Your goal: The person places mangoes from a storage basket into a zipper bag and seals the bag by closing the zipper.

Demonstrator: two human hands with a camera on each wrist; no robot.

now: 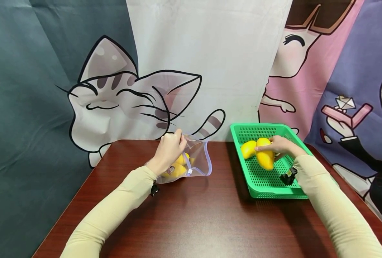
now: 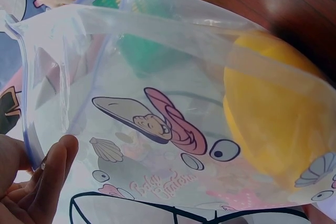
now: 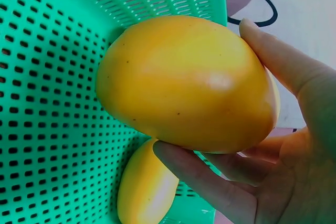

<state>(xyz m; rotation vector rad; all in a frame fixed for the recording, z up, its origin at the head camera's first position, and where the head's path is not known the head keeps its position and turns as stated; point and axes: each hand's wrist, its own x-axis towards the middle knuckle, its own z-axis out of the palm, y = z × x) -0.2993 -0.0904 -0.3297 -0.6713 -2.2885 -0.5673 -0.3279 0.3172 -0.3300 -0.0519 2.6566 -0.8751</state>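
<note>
Beige ribbed sleeves (image 1: 120, 204), black wrist-cameras (image 1: 289, 176)

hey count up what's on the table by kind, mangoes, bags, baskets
Yellow mangoes: 3 clearly visible, one held by the right hand at, one lying in the basket, one in the bag
Clear printed bag: 1
Green basket: 1
Total: 5

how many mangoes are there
3 visible: one gripped by the right hand over the green basket, mango; one in the basket; one inside the bag. More may be hidden there.
</note>
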